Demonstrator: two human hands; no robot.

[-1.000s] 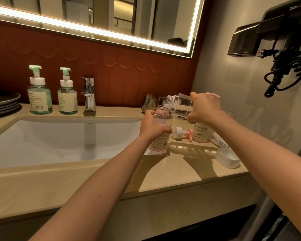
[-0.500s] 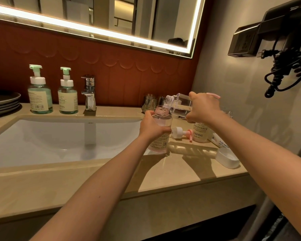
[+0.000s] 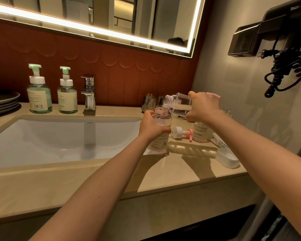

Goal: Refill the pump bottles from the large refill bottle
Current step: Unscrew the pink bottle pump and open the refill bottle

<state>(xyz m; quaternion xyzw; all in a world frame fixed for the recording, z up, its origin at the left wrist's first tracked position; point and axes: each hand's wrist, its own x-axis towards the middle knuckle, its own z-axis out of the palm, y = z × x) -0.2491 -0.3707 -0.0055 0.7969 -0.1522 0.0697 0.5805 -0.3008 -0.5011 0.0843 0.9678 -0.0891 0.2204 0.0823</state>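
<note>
Fingers [image 3: 164,131] of the left hand [image 3: 150,126] wrap the open pink bottle [image 3: 162,120], upright on the surface [image 3: 181,168], while the right hand [image 3: 204,107] clasps the refill bottle [image 3: 179,103] just to its right, tipped almost level, its neck pointing left and down onto the pink bottle's mouth.
</note>
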